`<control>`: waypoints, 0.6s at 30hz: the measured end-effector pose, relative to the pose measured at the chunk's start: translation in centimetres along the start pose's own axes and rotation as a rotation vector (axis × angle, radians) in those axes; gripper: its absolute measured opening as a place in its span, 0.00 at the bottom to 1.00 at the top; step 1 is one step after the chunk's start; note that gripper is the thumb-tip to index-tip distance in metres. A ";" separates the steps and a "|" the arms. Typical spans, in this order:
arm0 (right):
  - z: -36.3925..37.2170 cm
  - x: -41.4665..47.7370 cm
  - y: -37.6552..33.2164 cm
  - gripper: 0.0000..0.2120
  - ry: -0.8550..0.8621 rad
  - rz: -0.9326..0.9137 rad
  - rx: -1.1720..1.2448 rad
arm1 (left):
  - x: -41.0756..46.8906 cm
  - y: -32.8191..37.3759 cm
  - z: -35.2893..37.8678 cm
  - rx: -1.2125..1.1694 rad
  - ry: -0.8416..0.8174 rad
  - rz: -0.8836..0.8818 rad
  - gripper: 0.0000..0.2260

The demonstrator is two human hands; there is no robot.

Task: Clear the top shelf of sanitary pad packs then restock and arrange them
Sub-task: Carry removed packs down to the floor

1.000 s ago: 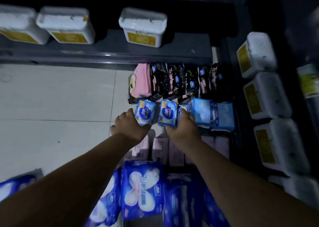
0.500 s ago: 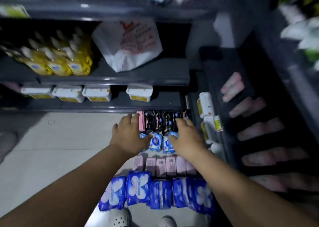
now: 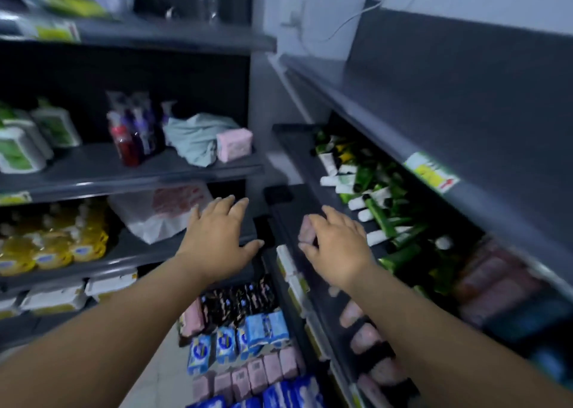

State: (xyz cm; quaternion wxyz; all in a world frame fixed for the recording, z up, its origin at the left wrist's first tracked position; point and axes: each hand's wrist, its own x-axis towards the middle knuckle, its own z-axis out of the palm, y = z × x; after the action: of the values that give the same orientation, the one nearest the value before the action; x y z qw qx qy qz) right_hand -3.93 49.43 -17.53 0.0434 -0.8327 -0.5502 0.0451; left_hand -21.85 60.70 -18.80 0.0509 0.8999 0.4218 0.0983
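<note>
Sanitary pad packs lie in rows on the floor below me: black packs [image 3: 238, 304], light blue packs [image 3: 238, 341], small pink packs [image 3: 257, 376] and dark blue packs [image 3: 288, 393]. My left hand [image 3: 218, 240] and my right hand [image 3: 339, 245] hover raised above them with fingers spread, holding nothing. The top shelf [image 3: 434, 97] on the right is bare and dark. Just past my right hand's fingers a pink pack [image 3: 305, 231] shows on a lower right shelf.
The right shelving holds green and white tubes [image 3: 372, 197] and more pink packs [image 3: 366, 336] lower down. The left shelving carries yellow bottles [image 3: 52, 246], white tubs [image 3: 55, 299], a white plastic bag [image 3: 161, 212], a crumpled cloth [image 3: 195, 138] and a pink pack [image 3: 234, 144].
Both hands let go of the light blue packs on the floor and rose with fingers spread. My view swung up from the floor to the shelves.
</note>
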 end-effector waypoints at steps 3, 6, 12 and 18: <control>-4.3 -3.3 0.8 0.26 0.093 0.071 -0.038 | -0.1 2.4 -3.7 0.005 0.032 0.097 0.38; -8.0 -6.9 1.5 0.26 0.176 0.122 -0.064 | -0.3 5.2 -7.0 0.003 0.081 0.205 0.38; -14.1 -14.0 3.9 0.27 0.311 0.244 -0.098 | -1.4 12.6 -12.4 -0.050 0.192 0.396 0.38; -18.3 -21.1 8.8 0.30 0.375 0.385 -0.126 | -3.4 21.7 -15.4 -0.097 0.263 0.572 0.38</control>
State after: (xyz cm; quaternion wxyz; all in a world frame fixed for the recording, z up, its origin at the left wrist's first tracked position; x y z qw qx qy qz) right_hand -1.87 26.12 0.13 0.0835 -0.9168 -0.3658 -0.1367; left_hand -11.10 44.39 -0.48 0.0093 0.9581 0.1492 0.2442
